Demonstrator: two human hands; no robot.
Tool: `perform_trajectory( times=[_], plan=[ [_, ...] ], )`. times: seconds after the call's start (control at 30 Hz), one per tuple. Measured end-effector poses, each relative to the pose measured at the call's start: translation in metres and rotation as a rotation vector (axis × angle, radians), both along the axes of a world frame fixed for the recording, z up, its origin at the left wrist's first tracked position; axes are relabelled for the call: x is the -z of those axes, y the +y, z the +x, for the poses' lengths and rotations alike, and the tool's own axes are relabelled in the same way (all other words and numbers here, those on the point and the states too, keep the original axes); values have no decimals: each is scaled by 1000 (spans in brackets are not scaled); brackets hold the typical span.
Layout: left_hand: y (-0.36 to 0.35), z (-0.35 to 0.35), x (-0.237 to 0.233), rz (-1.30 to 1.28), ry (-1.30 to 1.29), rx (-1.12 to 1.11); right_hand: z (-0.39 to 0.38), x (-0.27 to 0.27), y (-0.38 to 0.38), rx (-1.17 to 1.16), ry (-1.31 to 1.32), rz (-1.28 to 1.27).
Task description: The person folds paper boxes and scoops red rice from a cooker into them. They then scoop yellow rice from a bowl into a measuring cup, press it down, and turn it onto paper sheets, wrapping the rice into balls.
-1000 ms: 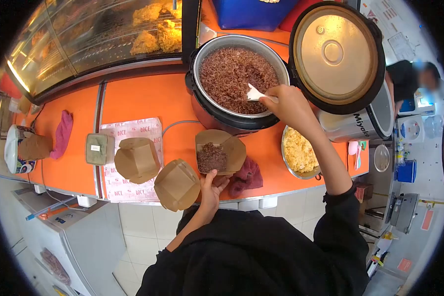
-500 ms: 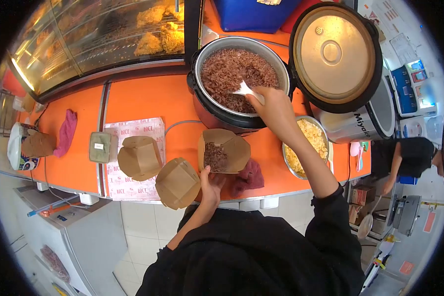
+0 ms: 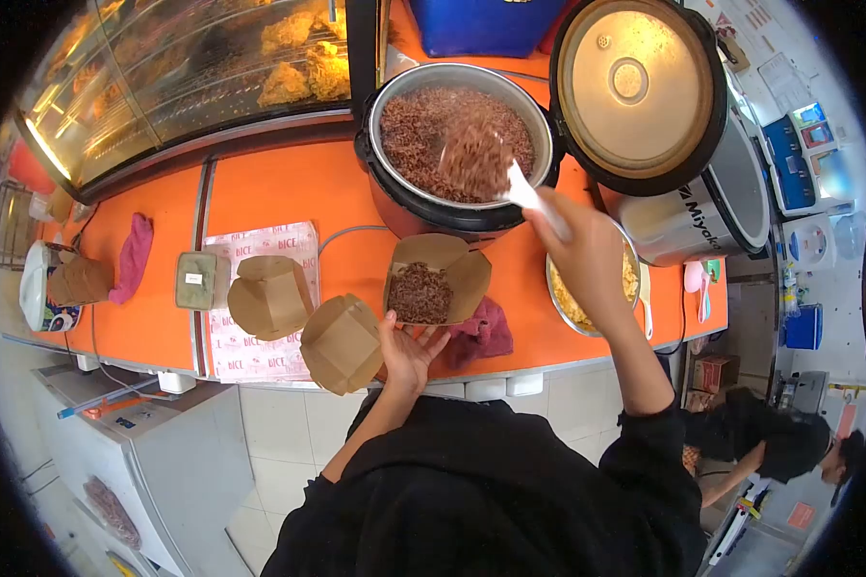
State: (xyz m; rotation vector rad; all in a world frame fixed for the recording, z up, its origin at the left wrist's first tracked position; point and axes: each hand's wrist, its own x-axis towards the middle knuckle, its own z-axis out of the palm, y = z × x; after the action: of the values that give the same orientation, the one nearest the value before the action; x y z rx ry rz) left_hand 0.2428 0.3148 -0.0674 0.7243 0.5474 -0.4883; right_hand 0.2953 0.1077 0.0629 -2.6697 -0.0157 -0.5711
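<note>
My right hand (image 3: pixel 587 252) grips a white rice paddle (image 3: pixel 537 199), which carries a heap of reddish-brown rice (image 3: pixel 477 162) over the open rice cooker (image 3: pixel 373 154). More of the same rice fills much of the pot. Below it, my left hand (image 3: pixel 409 358) holds a brown paper takeaway box (image 3: pixel 463 279) at its near edge, thumb at the rim and fingers partly underneath. A mound of rice (image 3: pixel 421 292) lies inside this box. Two other open paper boxes, one by my left wrist (image 3: pixel 342 343) and one farther left (image 3: pixel 270 297), contain nothing visible.
A metal bowl of yellow food (image 3: pixel 577 306) sits right, under my forearm. The cooker's raised lid (image 3: pixel 642 91) stands behind it. A dark pink cloth (image 3: pixel 482 332) touches the counter's front edge. The heated display case (image 3: pixel 202 135) borders the back left. A co-worker (image 3: pixel 765 438) is at far right.
My right hand has drawn the paddle up out of the pot and toward the right, now loaded with rice. More rice shows in the held box. The co-worker has moved nearer the bottom right.
</note>
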Motion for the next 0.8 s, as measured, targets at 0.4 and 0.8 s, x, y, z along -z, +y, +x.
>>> perform_trajectory(
  times=[0.4,0.8],
  plan=[
    [1,-4,9,-51,14,48,-36,12,3,-116,-119,-358],
    [2,7,1,-29,-5,32,84,-17,-33,140,320,-497]
  ],
)
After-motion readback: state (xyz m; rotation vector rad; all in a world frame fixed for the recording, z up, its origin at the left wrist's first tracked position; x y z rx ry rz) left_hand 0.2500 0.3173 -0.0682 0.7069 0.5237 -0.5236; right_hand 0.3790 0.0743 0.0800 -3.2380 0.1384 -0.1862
